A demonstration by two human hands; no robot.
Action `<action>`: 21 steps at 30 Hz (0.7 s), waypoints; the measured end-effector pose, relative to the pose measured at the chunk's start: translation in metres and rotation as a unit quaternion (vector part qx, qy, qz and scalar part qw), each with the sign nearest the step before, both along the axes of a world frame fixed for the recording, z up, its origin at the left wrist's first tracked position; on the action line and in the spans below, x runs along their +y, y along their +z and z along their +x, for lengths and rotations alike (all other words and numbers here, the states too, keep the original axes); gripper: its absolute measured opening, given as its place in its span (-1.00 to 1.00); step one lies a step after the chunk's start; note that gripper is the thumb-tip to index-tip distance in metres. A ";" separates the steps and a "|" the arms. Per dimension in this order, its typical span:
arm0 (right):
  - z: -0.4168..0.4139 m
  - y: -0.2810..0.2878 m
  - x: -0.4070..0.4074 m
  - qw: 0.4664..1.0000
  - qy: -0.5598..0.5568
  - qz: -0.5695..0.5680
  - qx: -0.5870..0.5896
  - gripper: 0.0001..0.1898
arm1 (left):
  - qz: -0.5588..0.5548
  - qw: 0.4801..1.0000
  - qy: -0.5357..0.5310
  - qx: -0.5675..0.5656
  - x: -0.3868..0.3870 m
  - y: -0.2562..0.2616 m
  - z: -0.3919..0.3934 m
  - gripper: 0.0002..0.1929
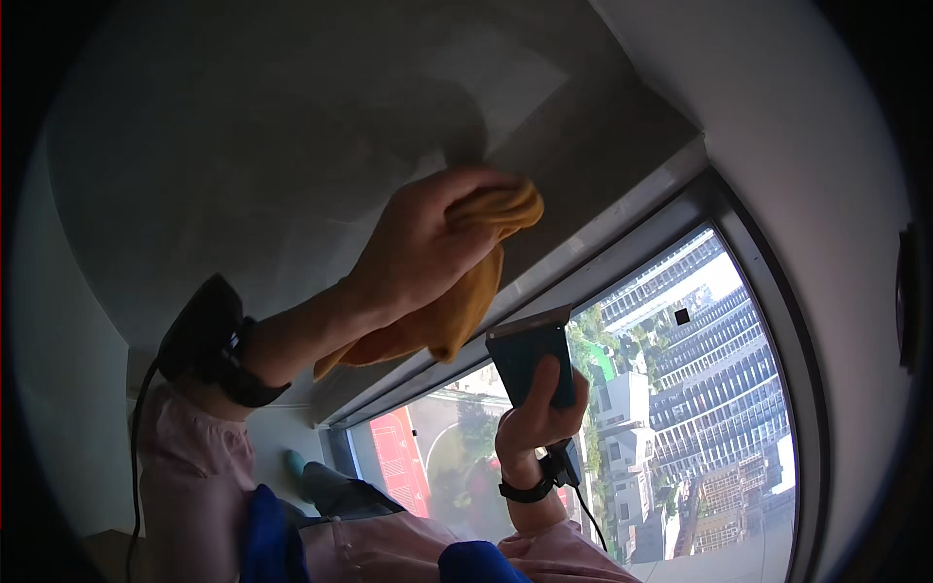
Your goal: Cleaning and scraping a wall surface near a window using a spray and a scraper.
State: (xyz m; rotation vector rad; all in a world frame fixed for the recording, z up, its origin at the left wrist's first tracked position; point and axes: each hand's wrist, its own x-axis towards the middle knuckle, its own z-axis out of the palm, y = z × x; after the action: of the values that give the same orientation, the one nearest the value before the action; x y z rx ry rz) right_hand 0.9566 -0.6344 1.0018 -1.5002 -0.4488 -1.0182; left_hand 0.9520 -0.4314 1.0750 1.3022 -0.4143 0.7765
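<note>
My left hand (430, 240) is closed around a yellow-brown cloth (466, 299), one bunched part sticking out past the fingers and the rest hanging below the palm. Behind it lies a smooth dark grey surface (291, 146); whether the cloth touches it, I cannot tell. Lower right, in front of the window, my right hand (543, 412) grips a flat, dark green scraper-like tool (528, 357) between thumb and fingers. A metal strip with small rivets or screws runs along the tool's upper edge, which points up towards the grey surface.
A dark-framed window (700, 408) fills the lower right, with buildings and greenery outside far below. A pale ledge strip (605, 218) borders the frame. A light wall (787, 146) curves along the right. Black cables (136, 437) hang from the wrist-worn devices.
</note>
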 end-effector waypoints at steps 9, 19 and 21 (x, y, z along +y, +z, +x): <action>-0.032 -0.020 -0.046 0.994 -0.081 -0.023 0.071 -0.82 | 0.269 0.874 0.319 -0.249 -0.050 0.038 0.125 -0.65; -0.034 -0.011 -0.049 0.996 -0.060 0.004 0.069 -0.83 | 0.436 0.657 0.509 -0.346 -0.071 0.086 0.095 -0.73; -0.030 -0.013 -0.057 0.996 -0.073 0.005 0.051 -0.80 | 0.462 0.658 0.493 -0.330 -0.079 0.081 0.104 -0.75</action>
State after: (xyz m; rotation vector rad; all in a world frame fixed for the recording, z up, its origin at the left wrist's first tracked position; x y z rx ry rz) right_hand 0.9267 -0.6918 0.9891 -1.5855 -0.2629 -1.0496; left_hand 1.0559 -0.5107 1.1564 2.2221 -0.7374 2.2122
